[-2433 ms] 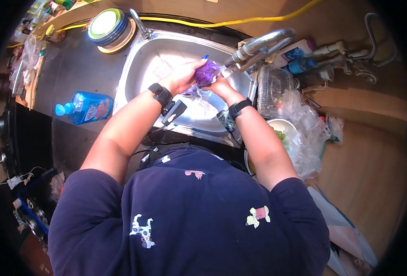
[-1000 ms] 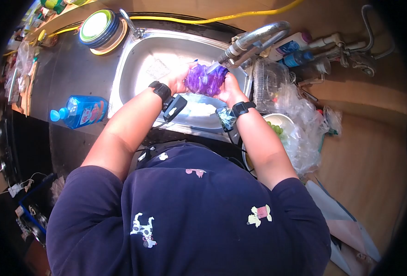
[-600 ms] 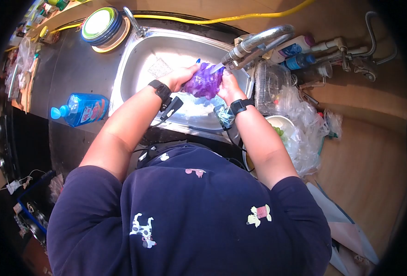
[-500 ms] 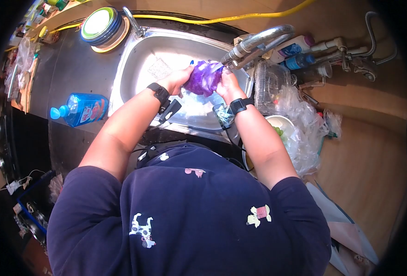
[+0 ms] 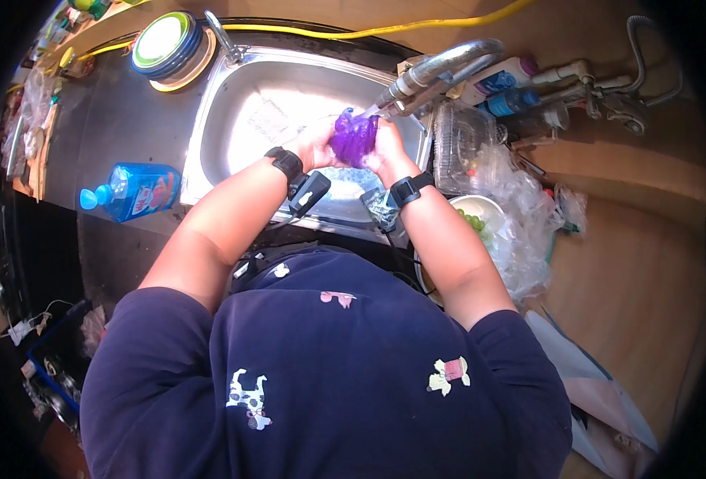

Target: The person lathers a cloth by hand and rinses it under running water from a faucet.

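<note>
Purple cloth [image 5: 354, 139], both hands [image 5: 315, 147], steel sink [image 5: 245, 152]

Green grapes [image 5: 474, 222] sit in 1 white bowl [image 5: 490, 203] (clear plastic bags [image 5: 525, 239] beside it).

The crumpled purple cloth [image 5: 354, 142] hides some fingers of the left hand [image 5: 313, 147] and right hand [image 5: 388, 148]. Clear, crinkly plastic bags [image 5: 525, 235] cover part of the round white bowl [image 5: 481, 202].
</note>
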Available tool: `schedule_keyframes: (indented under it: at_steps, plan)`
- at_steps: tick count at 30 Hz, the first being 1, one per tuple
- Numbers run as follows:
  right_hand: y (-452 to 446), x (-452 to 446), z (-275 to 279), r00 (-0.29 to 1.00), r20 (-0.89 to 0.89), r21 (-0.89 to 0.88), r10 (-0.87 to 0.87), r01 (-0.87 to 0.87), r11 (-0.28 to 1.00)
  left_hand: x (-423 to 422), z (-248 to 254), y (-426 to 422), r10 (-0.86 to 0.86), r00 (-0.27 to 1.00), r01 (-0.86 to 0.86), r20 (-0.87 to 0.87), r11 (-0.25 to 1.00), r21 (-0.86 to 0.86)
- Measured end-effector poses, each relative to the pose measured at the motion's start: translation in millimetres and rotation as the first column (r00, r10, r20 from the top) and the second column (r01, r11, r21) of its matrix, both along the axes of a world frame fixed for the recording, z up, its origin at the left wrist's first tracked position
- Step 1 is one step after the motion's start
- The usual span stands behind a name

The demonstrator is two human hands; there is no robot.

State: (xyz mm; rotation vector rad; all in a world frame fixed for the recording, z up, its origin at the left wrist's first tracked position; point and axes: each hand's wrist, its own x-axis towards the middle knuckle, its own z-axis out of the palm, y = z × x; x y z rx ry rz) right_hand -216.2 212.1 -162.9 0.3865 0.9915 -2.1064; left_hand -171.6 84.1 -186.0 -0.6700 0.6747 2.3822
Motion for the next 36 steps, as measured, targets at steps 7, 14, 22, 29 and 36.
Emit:
schedule_keyframes:
  at_steps: [7, 14, 22, 29, 36]
  plan:
    - [5, -17, -14, 0.999, -0.005, 0.057, -0.033, 0.033, 0.998, -6, -4, 10, 0.145, 0.945, -0.249, -0.292, 0.901, -0.356]
    - [7, -19, -23, 0.999, -0.017, 0.054, -0.037, 0.038, 0.998, 1, 16, -1, -0.236, 0.839, -0.305, -0.490, 0.543, -0.783]
    - [0, -10, 1, 0.998, -0.005, 0.082, 0.059, -0.059, 0.995, 4, 18, -15, -0.587, 0.659, -0.191, -0.470, 0.474, -0.860]
    - [-2, -11, -12, 0.957, -0.242, 0.015, 0.158, -0.159, 0.987, 2, 28, -16, -0.513, 0.816, 0.121, -0.268, 0.604, -0.788]
    - [1, -13, -11, 0.927, -0.357, 0.099, 0.111, -0.081, 0.992, 1, 57, -4, -0.571, 0.703, -0.154, -0.424, 0.460, -0.875]
